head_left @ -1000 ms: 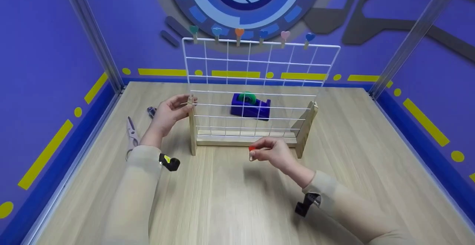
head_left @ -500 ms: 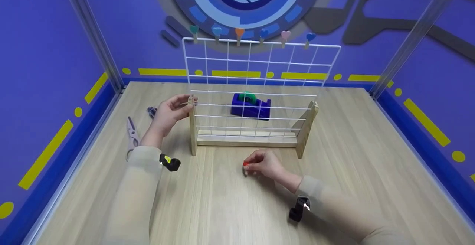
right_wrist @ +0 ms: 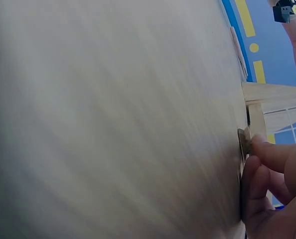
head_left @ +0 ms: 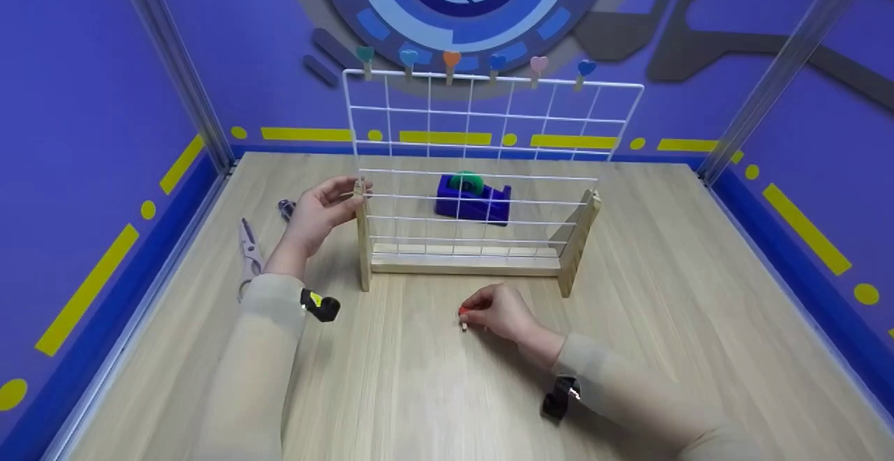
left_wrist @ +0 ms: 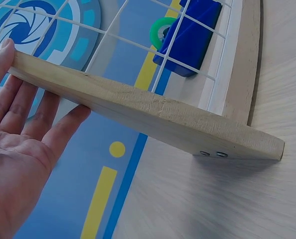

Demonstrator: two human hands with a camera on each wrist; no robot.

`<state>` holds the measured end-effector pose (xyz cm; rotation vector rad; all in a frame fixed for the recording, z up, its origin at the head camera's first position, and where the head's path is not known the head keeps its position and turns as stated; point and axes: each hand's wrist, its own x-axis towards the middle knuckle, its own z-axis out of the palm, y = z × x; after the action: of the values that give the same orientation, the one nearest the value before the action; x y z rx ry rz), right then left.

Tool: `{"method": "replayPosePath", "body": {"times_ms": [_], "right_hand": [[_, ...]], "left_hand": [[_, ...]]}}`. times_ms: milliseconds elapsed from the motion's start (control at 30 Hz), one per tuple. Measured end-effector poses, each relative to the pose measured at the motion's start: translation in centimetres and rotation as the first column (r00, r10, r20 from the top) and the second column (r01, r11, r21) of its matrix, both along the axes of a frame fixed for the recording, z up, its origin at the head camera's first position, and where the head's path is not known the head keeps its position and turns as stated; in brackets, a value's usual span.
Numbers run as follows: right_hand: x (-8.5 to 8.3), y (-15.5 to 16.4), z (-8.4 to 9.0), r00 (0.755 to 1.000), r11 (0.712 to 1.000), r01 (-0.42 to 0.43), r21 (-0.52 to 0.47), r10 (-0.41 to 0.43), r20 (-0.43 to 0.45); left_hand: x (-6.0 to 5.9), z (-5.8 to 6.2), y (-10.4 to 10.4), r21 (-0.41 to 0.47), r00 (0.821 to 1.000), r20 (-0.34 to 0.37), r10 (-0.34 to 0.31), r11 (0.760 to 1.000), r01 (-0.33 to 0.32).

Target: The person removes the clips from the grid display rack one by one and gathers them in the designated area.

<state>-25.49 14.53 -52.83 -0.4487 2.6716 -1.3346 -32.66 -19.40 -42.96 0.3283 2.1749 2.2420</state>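
Near the centre of the head view, the right hand (head_left: 501, 312) rests low on the wooden bench (head_left: 663, 293), its fingers (right_wrist: 272, 154) curled and pinching a small wooden clip with a red top (head_left: 462, 317). The clip stands against the bench surface, just in front of the rack's base rail (head_left: 464, 262). In the right wrist view the clip shows only as a small brownish end at the fingertips, right of centre.

Left of centre, the left hand (head_left: 318, 211) touches the top of the rack's left wooden post (head_left: 362, 237). The left wrist view shows its fingers (left_wrist: 18, 107) nearly straight, lying along the post, with the palm open.

The white wire grid (head_left: 489, 161) stands upright between the two posts. Six heart-topped clips (head_left: 451, 63) sit along its top edge. Behind the grid, a blue tape dispenser (head_left: 472, 198) with a green roll sits on the bench. At the left of the frame a pair of pale scissors (head_left: 247, 255) lies near the left forearm.
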Motion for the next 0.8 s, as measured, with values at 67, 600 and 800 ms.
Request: {"method": "replayPosePath", "body": {"times_ms": [67,600,800], "right_hand": [[0.0,0.0,0.0,1.000,1.000,0.008,0.011,-0.008,0.004],[-0.3,1.5,2.3,0.999,0.984,-0.007,-0.176,0.016,0.048],[0.0,2.4,5.4,0.999,0.987,-0.006,-0.161,0.014,0.052]], "left_hand": [[-0.1,0.0,0.0,0.010,1.000,-0.001,-0.001,1.000,0.001],[0.0,0.0,-0.1,-0.023,1.000,0.002,0.010,1.000,-0.010],[-0.1,-0.1,-0.1,-0.025,1.000,-0.007,-0.002,1.000,0.002]]}}
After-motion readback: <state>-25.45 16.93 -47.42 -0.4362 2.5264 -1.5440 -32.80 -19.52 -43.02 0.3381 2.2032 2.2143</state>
